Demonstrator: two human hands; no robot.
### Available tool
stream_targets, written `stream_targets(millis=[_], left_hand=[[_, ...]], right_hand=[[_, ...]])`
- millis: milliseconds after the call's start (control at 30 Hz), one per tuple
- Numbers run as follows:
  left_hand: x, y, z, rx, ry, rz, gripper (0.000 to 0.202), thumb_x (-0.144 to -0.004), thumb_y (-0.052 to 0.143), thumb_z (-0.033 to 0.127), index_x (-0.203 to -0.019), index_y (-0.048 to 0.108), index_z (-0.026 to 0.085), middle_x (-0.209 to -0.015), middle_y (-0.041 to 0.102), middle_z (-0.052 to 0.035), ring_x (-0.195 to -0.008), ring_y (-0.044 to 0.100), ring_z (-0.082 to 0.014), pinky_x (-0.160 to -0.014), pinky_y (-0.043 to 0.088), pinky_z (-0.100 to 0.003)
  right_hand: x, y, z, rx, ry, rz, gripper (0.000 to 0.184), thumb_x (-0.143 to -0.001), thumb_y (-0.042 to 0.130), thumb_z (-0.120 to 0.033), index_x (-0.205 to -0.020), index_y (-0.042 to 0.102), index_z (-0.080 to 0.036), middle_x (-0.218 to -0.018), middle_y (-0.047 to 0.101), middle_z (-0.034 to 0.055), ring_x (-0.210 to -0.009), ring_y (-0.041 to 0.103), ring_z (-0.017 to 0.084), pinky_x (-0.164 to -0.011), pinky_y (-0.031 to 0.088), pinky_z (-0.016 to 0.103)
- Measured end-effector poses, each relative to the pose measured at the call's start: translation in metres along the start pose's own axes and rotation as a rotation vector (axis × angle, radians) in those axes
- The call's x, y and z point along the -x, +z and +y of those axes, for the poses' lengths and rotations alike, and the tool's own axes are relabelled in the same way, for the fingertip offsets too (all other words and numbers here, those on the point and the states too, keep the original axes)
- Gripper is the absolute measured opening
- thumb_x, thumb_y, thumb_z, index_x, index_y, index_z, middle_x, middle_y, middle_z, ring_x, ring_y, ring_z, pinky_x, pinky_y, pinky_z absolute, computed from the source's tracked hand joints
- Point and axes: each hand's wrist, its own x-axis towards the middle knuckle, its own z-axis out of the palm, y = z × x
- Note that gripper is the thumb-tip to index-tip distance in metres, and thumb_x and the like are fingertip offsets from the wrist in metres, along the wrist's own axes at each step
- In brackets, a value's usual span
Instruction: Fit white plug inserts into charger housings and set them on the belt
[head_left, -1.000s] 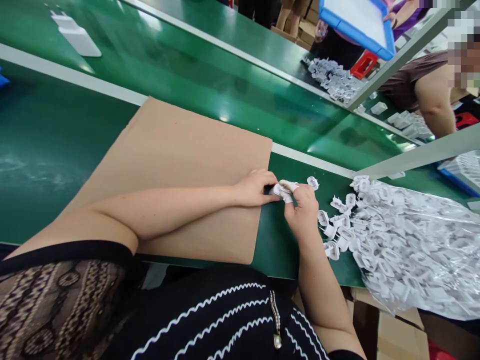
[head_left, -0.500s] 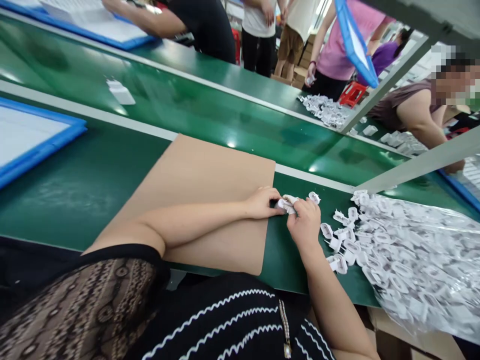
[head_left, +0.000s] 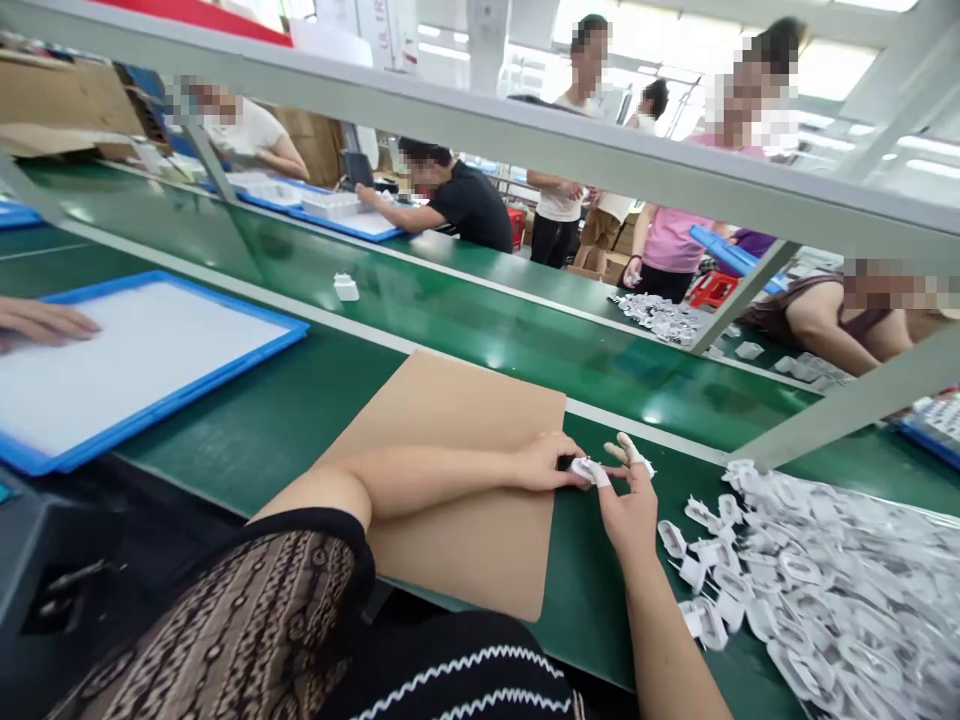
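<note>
Over the right edge of a brown cardboard sheet (head_left: 465, 420), my left hand (head_left: 546, 462) is closed in a pinch on a small white plug housing (head_left: 581, 467). My right hand (head_left: 631, 505) faces it from the right, its thumb at the housing and its other fingers raised and spread apart. Pale finger cots cover the thumb and some fingertips of that hand. Behind its fingers, another white plug piece (head_left: 648, 466) lies partly hidden. To the right, a large heap of white plug housings (head_left: 832, 590) with pins spreads over the green table, partly under clear plastic.
A blue-rimmed white tray (head_left: 172, 310) stands at left, with another person's hand (head_left: 45, 322) over it. One white adapter (head_left: 346, 288) sits on the green conveyor belt (head_left: 442, 325). A grey metal frame (head_left: 480, 130) crosses above. Several people work or stand beyond.
The view has tilted up, showing more of the room. My right hand's fingers have lifted and spread away from the housing, while my left hand keeps its pinch. Another person's hand has appeared at the left tray.
</note>
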Motion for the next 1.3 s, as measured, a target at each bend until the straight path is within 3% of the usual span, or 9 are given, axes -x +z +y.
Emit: stream_targets(millis=[100,233,400,567,700,833,967,1100,1300], left_hand=[[-0.029,-0.013,-0.013,-0.057,-0.193,0.058,0.033,-0.078,0.085,0.044,-0.103,0.080,0.023,-0.100,0.078,-0.0044,-0.090,0.069,-0.0222,-0.087,0.050,-0.032],[-0.084,-0.046,-0.046,-0.182,-0.439,0.222,0.035,-0.084,0.078,0.035,-0.116,0.076,0.020,-0.118,0.076,-0.0081,-0.103,0.069,-0.0250,-0.091,0.051,-0.031],[-0.124,-0.089,-0.084,-0.295,-0.625,0.377,0.033,-0.089,0.069,0.028,-0.119,0.072,0.016,-0.125,0.073,-0.0141,-0.115,0.066,-0.0310,-0.098,0.048,-0.037],[-0.128,-0.107,-0.085,-0.345,-0.771,0.465,0.039,-0.082,0.075,0.029,-0.118,0.069,0.015,-0.129,0.068,-0.0200,-0.130,0.056,-0.0407,-0.107,0.042,-0.049],[-0.107,-0.084,-0.056,-0.266,-0.688,0.514,0.048,-0.083,0.075,0.037,-0.125,0.063,0.017,-0.143,0.058,-0.0192,-0.148,0.035,-0.0405,-0.115,0.035,-0.051],[-0.060,-0.033,-0.016,0.036,-0.543,0.244,0.037,-0.088,0.069,0.054,-0.093,0.070,0.017,-0.101,0.074,-0.0114,-0.101,0.069,-0.0272,-0.088,0.055,-0.038],[-0.021,0.006,0.013,0.513,-0.617,-0.052,0.058,-0.075,0.077,0.069,-0.097,0.067,0.016,-0.093,0.074,-0.0094,-0.080,0.069,-0.0198,-0.059,0.052,-0.028],[-0.013,0.013,0.020,0.756,-0.591,-0.067,0.065,-0.060,0.092,0.062,-0.095,0.065,0.014,-0.086,0.074,-0.0075,-0.076,0.067,-0.0154,-0.063,0.053,-0.025],[-0.009,0.013,0.017,0.876,-0.523,0.029,0.067,-0.060,0.094,0.059,-0.101,0.067,0.014,-0.093,0.074,-0.0069,-0.080,0.068,-0.0155,-0.066,0.054,-0.026]], right_hand=[[-0.002,-0.001,0.009,0.191,-0.016,0.056,0.054,-0.096,0.053,-0.035,-0.147,0.052,-0.019,-0.143,0.059,0.0204,-0.124,0.060,0.035,-0.106,0.046,0.057],[0.000,0.000,0.023,0.574,0.135,-0.080,0.054,-0.095,0.050,-0.020,-0.148,0.053,-0.012,-0.156,0.047,0.0232,-0.144,0.041,0.042,-0.112,0.039,0.058],[0.002,-0.003,0.026,0.625,0.149,-0.226,0.050,-0.088,0.046,-0.001,-0.131,0.068,-0.016,-0.136,0.061,0.0169,-0.122,0.055,0.033,-0.100,0.048,0.042],[0.001,-0.005,0.018,0.578,0.153,-0.187,0.058,-0.078,0.044,0.008,-0.120,0.072,-0.020,-0.112,0.066,0.0139,-0.102,0.058,0.030,-0.086,0.050,0.038],[0.002,-0.005,0.011,0.437,0.136,-0.106,0.053,-0.079,0.043,0.005,-0.119,0.068,-0.019,-0.114,0.066,0.0125,-0.101,0.061,0.028,-0.086,0.050,0.038],[0.005,-0.002,0.007,0.193,0.109,-0.004,0.037,-0.091,0.045,-0.010,-0.122,0.062,-0.019,-0.114,0.065,0.0112,-0.099,0.065,0.026,-0.084,0.054,0.037],[0.008,0.005,0.008,0.048,0.018,0.022,0.048,-0.089,0.050,-0.014,-0.136,0.057,-0.020,-0.119,0.064,0.0121,-0.105,0.064,0.026,-0.092,0.056,0.042],[0.010,0.009,0.006,-0.016,-0.007,0.006,0.056,-0.087,0.050,-0.012,-0.141,0.056,-0.022,-0.126,0.060,0.0136,-0.105,0.064,0.025,-0.093,0.058,0.044],[0.008,0.008,-0.003,-0.240,0.052,0.067,0.056,-0.086,0.066,-0.027,-0.141,0.057,-0.026,-0.143,0.056,0.0140,-0.131,0.056,0.030,-0.105,0.054,0.050]])
